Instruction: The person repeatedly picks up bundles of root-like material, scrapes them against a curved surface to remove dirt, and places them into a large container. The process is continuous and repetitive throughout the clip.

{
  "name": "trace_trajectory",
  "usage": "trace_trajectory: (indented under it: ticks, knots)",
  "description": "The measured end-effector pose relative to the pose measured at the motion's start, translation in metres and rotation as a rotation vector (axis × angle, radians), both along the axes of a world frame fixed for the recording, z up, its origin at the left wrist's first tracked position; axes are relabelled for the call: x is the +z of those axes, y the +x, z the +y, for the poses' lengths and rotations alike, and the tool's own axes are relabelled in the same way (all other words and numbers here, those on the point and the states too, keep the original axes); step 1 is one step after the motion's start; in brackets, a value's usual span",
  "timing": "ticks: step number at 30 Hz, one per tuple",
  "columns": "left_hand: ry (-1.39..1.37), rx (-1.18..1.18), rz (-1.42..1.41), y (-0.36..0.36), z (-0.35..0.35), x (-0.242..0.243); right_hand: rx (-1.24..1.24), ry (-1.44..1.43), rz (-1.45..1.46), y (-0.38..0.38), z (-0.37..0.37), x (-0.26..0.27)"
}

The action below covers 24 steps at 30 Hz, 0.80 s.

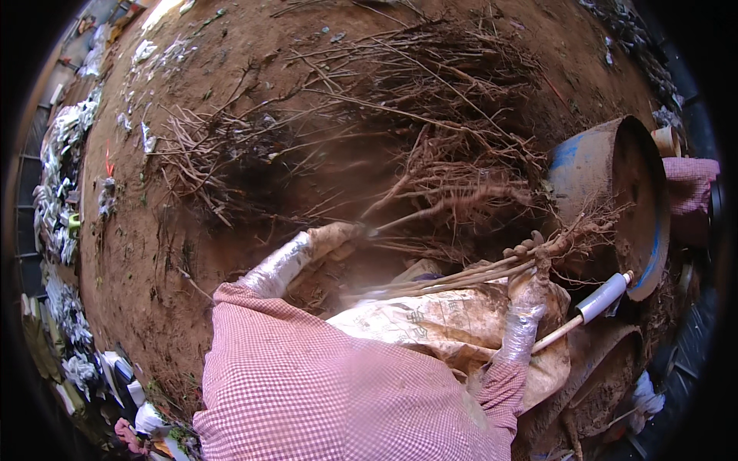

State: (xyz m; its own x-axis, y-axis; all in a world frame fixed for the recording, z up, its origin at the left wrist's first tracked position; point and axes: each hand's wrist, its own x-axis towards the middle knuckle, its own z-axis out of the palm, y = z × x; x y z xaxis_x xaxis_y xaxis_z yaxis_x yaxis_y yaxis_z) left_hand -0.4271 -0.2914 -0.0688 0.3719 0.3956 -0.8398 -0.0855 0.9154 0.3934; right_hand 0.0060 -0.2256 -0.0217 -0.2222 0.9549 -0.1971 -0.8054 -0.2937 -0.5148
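Observation:
My right hand (527,253) is closed around the root end of a bundle of bare-root saplings (461,276), whose thin stems run left across a stained woven sack (426,317) on my lap. My left hand (346,233), partly blurred, reaches forward to the stem end of another rooted plant (450,204); its fingers are too unclear to show a grip. Clear plastic film wraps both my wrists below checked sleeves. A large pile of rooted stems (438,75) lies on the soil beyond my hands, and a smaller pile (202,150) lies to the left.
A mud-stained drum (582,167) with blue marks lies tilted at the right. Near it are a stick with a plastic-wrapped end (602,298) and a curved muddy container (605,369). Plastic scraps (63,167) line the far left edge of the bare soil.

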Motion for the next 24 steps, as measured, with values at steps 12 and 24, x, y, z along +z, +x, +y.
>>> trace_trajectory:
  ticks: [12,24]
  knots:
    - [0.153,0.445,-0.748,0.027,-0.007,0.03,-0.167,-0.199,-0.318,0.002,0.003,-0.017]
    - [0.254,0.313,-0.596,0.047,-0.007,0.053,0.481,0.047,-1.358,0.057,0.005,-0.116]
